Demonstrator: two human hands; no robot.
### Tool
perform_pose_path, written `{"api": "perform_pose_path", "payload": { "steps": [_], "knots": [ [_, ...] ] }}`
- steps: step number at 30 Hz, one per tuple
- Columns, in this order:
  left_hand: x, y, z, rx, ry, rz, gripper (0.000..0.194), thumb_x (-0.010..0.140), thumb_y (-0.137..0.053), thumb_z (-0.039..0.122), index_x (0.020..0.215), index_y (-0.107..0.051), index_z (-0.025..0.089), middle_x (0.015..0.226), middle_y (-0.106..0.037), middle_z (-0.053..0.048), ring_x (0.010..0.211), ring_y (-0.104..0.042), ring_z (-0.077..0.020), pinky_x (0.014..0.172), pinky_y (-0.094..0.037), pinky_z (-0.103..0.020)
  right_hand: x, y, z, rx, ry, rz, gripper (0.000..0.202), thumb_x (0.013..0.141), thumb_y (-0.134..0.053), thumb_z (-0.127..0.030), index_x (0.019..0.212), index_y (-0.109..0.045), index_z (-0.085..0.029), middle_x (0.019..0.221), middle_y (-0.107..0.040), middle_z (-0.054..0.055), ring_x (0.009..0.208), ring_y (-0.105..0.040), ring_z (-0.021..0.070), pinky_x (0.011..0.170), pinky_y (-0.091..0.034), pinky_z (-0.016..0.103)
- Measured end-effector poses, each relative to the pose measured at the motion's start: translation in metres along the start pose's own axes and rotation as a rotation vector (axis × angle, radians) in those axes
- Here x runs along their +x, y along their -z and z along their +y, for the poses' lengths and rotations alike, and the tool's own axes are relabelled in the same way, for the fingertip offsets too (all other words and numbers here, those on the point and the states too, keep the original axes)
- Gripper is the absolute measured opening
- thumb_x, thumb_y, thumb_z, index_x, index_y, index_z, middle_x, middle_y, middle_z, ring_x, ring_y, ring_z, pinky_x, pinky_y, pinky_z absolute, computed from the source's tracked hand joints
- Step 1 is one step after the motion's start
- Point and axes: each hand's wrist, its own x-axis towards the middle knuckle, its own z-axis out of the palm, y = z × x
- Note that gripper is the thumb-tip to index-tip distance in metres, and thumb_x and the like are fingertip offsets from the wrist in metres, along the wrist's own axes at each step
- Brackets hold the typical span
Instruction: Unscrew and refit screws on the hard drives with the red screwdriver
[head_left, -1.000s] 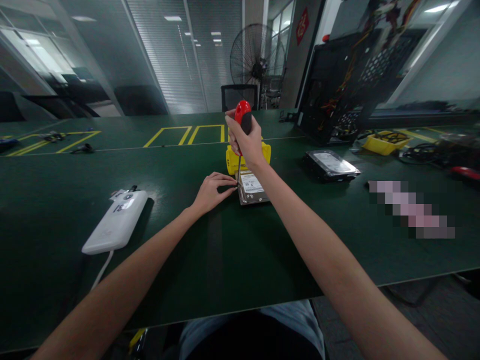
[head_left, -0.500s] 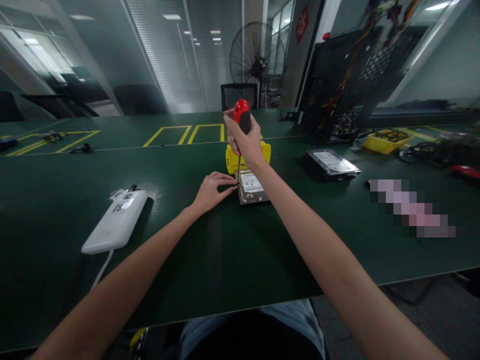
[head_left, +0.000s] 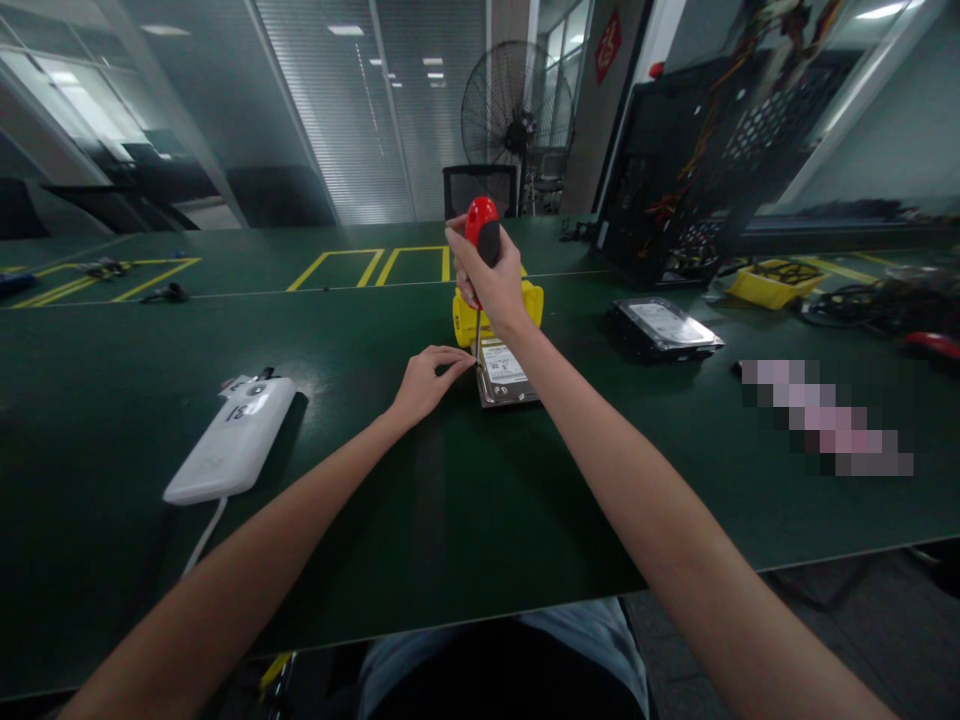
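Observation:
A hard drive [head_left: 504, 372] with a white label lies on the green table, its right part hidden behind my right forearm. My right hand [head_left: 501, 288] is wrapped round the red and black handle of a screwdriver [head_left: 484, 218]. The screwdriver stands nearly upright, its shaft reaching down to the drive's left edge. At that edge, close to the screwdriver's tip, my left hand [head_left: 429, 382] pinches with thumb and fingers; anything between them is too small to make out. Just behind the drive is a yellow bin [head_left: 532, 303], partly covered by my right hand.
A second hard drive [head_left: 664, 328] lies to the right. Beyond it stand an open black computer case [head_left: 660, 180] and a yellow tray [head_left: 772, 288] with cables. A white power bank [head_left: 232, 440] with a cable lies at the left. A blurred-out object [head_left: 825, 415] is at the right.
My left thumb has moved up closer to the fingers, narrowing the gap between them. The right hand and the screwdriver have hardly moved.

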Motion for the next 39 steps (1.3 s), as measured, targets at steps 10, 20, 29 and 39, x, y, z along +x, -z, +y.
{"api": "perform_pose_path", "payload": {
  "steps": [10, 20, 29, 39],
  "knots": [
    [0.002, -0.0033, -0.0085, -0.088, 0.055, 0.001, 0.027, 0.086, -0.049, 0.036, 0.093, -0.068, 0.019, 0.099, -0.069, -0.005, 0.096, -0.061, -0.0183, 0.089, -0.046, -0.035, 0.0041, -0.0001, 0.0057, 0.079, -0.001, -0.037, 0.049, 0.072, -0.052, -0.066, 0.097, -0.047, -0.025, 0.06, -0.041, -0.003, 0.045, -0.036, 0.0064, 0.039, -0.032, 0.02],
    [-0.0002, -0.0026, -0.0064, -0.1, 0.014, -0.036, 0.022, 0.083, -0.055, 0.036, 0.091, -0.068, 0.021, 0.099, -0.069, -0.005, 0.096, -0.061, -0.0196, 0.089, -0.045, -0.039, 0.0043, -0.002, 0.0034, 0.065, -0.008, -0.122, 0.05, 0.071, -0.052, -0.066, 0.1, -0.044, -0.026, 0.062, -0.044, -0.004, 0.049, -0.043, 0.0068, 0.043, -0.035, 0.02],
    [-0.0005, -0.0048, -0.0045, -0.047, -0.01, -0.003, 0.018, 0.081, -0.057, 0.034, 0.089, -0.069, 0.022, 0.098, -0.069, -0.004, 0.095, -0.061, -0.0196, 0.088, -0.046, -0.039, 0.0048, -0.0011, 0.0061, 0.024, -0.003, -0.096, 0.046, 0.072, -0.056, -0.06, 0.101, -0.042, -0.027, 0.059, -0.043, -0.006, 0.052, -0.046, 0.0093, 0.048, -0.041, 0.023],
    [0.0003, -0.0078, -0.0071, -0.051, 0.001, 0.014, 0.018, 0.081, -0.057, 0.033, 0.088, -0.068, 0.02, 0.096, -0.069, -0.004, 0.091, -0.062, -0.0178, 0.088, -0.047, -0.036, 0.0035, -0.0021, 0.0048, 0.082, 0.082, -0.138, 0.037, 0.077, -0.055, -0.054, 0.097, -0.039, -0.026, 0.061, -0.042, -0.006, 0.048, -0.042, 0.0064, 0.046, -0.037, 0.021]
  ]
}}
